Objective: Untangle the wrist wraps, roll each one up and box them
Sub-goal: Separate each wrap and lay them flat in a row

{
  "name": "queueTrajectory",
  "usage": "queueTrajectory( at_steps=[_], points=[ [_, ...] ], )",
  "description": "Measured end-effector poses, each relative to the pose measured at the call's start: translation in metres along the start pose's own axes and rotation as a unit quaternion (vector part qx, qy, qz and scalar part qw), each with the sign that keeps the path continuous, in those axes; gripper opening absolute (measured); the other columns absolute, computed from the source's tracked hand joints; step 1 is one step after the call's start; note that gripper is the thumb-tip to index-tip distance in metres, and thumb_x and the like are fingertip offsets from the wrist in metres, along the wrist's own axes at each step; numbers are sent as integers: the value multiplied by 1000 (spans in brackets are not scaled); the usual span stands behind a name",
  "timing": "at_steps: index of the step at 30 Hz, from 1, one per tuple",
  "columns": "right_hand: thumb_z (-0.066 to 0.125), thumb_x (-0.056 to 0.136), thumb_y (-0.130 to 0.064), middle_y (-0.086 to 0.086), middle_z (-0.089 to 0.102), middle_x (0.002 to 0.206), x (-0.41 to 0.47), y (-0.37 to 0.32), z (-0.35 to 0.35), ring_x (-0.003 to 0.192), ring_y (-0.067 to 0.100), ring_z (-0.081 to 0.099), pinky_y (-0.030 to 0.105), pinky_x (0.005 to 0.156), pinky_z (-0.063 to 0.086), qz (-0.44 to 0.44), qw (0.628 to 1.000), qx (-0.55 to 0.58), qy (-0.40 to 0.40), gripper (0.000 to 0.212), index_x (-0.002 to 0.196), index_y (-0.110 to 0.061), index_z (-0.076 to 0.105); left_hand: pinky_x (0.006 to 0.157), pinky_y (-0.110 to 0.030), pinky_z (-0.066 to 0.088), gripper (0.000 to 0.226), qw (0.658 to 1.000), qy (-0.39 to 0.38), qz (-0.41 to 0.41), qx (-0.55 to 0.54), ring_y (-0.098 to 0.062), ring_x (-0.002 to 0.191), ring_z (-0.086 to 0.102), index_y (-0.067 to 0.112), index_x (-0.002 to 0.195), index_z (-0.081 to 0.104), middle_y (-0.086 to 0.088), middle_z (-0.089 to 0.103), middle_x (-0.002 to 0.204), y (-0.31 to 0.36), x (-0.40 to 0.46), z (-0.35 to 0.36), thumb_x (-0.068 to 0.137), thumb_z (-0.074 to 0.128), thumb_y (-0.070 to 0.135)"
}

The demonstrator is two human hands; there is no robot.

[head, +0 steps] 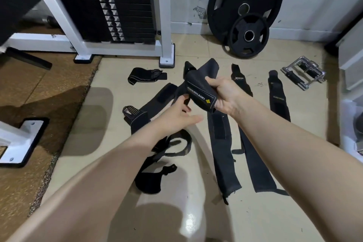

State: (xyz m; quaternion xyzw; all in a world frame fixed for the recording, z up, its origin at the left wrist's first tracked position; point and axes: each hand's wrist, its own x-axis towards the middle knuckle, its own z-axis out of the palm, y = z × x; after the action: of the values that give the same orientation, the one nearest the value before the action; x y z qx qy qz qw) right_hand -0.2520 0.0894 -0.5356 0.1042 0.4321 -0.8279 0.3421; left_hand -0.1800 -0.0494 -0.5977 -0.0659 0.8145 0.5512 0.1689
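The right hand (224, 94) is gripping the labelled end of a black fabric wrist wrap with white lettering and a yellow diamond mark (200, 88), holding it up above the pale tiled floor (110, 143). The left hand (180, 112) is reaching in beneath it, fingers loosely spread and touching the wrap's lower edge (whether it is pinching anything I cannot tell). To do this step well, the person is probably best keeping the labelled end pinned while the other hand is drawing the tail free, then rolling tightly from one end. Below, a knotted heap of black straps (163, 143) is lying on the floor, and it looks likely to snag the hanging tail. Two long black wraps (224, 149) (253, 153) are lying flat just beside it, another (279, 96) further right, and a striped folded one (145, 75) nearer the white machine frame (125, 47). Black weight plates (247, 15) are leaning on the wall, with a chrome cable handle (303, 73) nearby. No box is clearly visible.
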Motion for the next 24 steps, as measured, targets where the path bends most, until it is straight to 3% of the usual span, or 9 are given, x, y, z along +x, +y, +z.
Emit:
queueTrajectory(
  at_steps=[2,4,7,12,14,17,19,22,24],
  points=[
    [39,100,-5,17,60,88,-1,-1,-3,68,22,67,29,53,58,22,1000,-11,-18,21,120,0,45,100,-27,37,75,998,45,29,44,-10,117,44,22,142,27,1,41,125,-5,7,5,82,73,23],
    [41,98,-4,14,60,81,-1,-1,-5,64,20,64,28,54,57,31,998,-49,-27,17,114,-1,47,101,-31,41,56,996,82,42,20,-17,117,49,17,132,36,-1,49,122,-12,14,6,85,64,5],
    [43,95,-4,6,55,55,2,-4,-13,47,16,56,23,51,50,32,996,-78,28,13,85,-7,51,92,-33,47,35,996,89,14,-25,-16,86,64,18,105,52,3,68,83,-24,16,0,88,39,-10],
    [43,97,-18,4,52,49,9,0,-26,45,16,52,24,57,48,88,992,-49,74,28,71,-12,50,89,-15,40,55,999,-23,5,-40,-4,113,49,26,140,37,11,50,123,-29,4,3,91,56,8],
    [41,98,-20,5,49,49,8,8,-20,41,17,51,22,49,49,121,988,-76,65,33,68,-9,48,82,-9,44,55,999,-15,26,-38,-7,112,52,30,138,35,12,52,122,-28,9,15,92,56,8],
    [36,101,-19,7,49,43,9,16,-14,33,17,50,18,38,46,142,979,-132,68,39,66,-6,47,93,-23,47,46,999,12,21,-38,-13,115,54,22,133,41,1,58,121,-32,16,24,92,56,7],
    [35,102,-18,5,46,42,13,19,-16,32,15,47,16,38,44,146,974,-157,79,37,68,-7,46,89,-20,45,49,999,19,10,-45,-11,120,48,24,132,41,2,53,128,-35,17,24,90,56,5],
    [34,101,-16,5,44,44,20,17,-28,32,15,45,16,40,41,146,973,-153,91,36,67,-9,44,71,-11,46,50,990,-49,-6,-132,0,90,58,21,131,42,2,59,110,-35,18,24,89,52,-4],
    [37,100,-19,4,44,55,26,19,-38,41,15,46,19,45,42,149,971,-155,104,30,73,-10,46,79,-18,44,56,988,-98,-10,-121,4,87,58,24,135,39,10,57,98,-36,16,26,87,57,1]
  ],
)
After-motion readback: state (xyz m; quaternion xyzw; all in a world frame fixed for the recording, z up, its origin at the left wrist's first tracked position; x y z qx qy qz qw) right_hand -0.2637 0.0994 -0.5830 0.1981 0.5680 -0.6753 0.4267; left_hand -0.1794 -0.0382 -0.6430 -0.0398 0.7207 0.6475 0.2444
